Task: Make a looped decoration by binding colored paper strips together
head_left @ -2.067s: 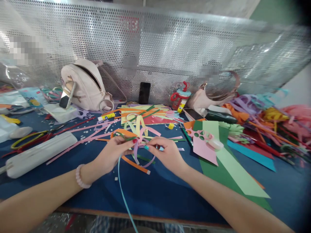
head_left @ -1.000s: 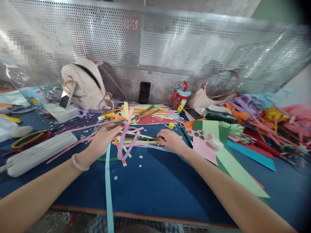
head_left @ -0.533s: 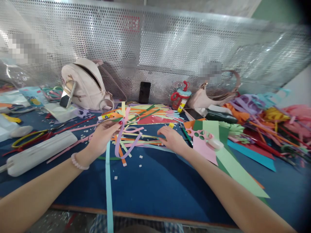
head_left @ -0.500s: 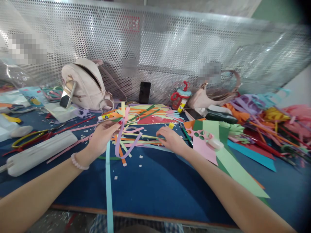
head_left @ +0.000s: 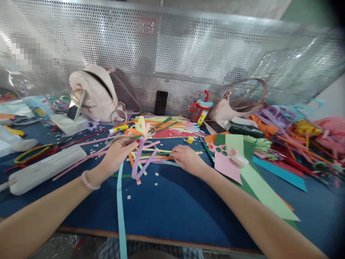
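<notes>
My left hand (head_left: pixel 118 153) is closed, thumb against fingers, on a bunch of coloured paper strips held above the table. A purple paper strip (head_left: pixel 137 160) hangs from it in a folded loop. From beneath the hand a long light blue paper strip (head_left: pixel 120 205) runs down past the table edge. Pale yellow and pink ends stick up beyond the thumb. My right hand (head_left: pixel 188 160) rests low over the loose paper strips (head_left: pixel 159 155), its fingers curled together on an orange strip's end. The fingertips partly hide what they pinch.
Behind lie more strips on a red sheet (head_left: pixel 167 133), with a glue stick (head_left: pixel 118 129) and its yellow cap (head_left: pixel 190 139). A white power strip (head_left: pixel 48 169) and scissors (head_left: pixel 35 153) lie left. Green paper (head_left: pixel 258 183) lies right; a backpack (head_left: pixel 94 93) and phone (head_left: pixel 161 102) stand behind.
My left hand has moved slightly right with the strips, and the purple loop has swung right. My right hand has shifted slightly left and lower, its fingers curling onto the strips.
</notes>
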Available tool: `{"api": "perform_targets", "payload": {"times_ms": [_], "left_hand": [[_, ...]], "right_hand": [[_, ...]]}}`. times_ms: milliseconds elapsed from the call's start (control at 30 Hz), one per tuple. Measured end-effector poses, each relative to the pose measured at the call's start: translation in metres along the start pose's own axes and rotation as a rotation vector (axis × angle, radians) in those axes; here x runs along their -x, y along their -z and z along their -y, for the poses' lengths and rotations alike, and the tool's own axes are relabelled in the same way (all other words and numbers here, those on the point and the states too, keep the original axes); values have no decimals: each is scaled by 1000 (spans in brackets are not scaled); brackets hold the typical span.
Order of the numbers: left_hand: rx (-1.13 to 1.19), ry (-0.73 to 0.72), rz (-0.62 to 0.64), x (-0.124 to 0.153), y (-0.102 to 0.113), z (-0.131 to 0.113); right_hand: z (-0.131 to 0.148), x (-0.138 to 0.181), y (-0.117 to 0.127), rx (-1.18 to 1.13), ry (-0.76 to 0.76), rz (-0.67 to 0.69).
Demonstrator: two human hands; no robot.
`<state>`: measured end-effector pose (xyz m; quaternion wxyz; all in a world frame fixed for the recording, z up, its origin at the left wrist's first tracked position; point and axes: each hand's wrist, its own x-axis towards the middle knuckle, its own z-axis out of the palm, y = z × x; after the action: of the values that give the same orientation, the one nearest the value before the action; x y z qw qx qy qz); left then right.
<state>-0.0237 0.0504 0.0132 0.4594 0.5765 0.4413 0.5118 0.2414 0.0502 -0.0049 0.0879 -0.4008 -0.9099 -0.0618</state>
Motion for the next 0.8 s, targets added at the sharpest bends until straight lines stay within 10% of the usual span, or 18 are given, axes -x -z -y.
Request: {"api": "perform_targets", "payload": {"times_ms": [800], "left_hand": [[75, 68, 16, -2, -2, 1]], "right_hand": [[-3, 1, 2, 40, -114, -79]]}}
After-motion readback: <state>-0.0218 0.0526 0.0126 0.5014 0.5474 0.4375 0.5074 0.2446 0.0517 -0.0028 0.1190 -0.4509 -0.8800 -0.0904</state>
